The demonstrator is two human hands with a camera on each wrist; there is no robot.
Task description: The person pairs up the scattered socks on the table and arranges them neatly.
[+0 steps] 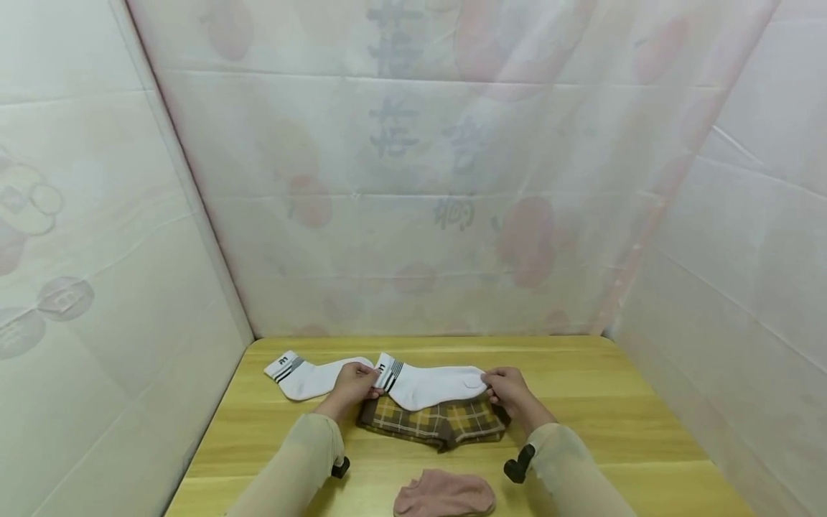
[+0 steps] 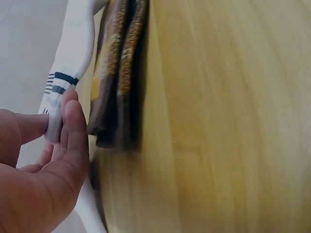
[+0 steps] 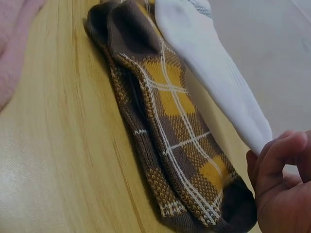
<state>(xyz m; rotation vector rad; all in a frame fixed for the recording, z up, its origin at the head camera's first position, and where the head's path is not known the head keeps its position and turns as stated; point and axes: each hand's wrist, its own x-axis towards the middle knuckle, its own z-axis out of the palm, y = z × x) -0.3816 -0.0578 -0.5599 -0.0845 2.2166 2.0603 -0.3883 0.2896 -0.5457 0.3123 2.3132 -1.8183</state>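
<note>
A white sock (image 1: 433, 385) with black stripes at its cuff is stretched sideways between both hands. My left hand (image 1: 352, 388) pinches the striped cuff between thumb and fingers. At the other end, my right hand (image 1: 512, 393) pinches the toe; the right wrist view shows the white sock (image 3: 214, 73) running up from those fingertips. Just in front of it lie two brown and yellow plaid socks (image 3: 180, 111), one on top of the other. A second white striped sock (image 1: 310, 377) lies flat on the left, its toe end partly behind my left hand.
A pink sock (image 1: 444, 494) lies at the near edge of the head view. Everything rests on a yellow wood-grain table (image 1: 581, 402). Pale printed cloth walls (image 1: 400, 237) enclose it at the back and on both sides.
</note>
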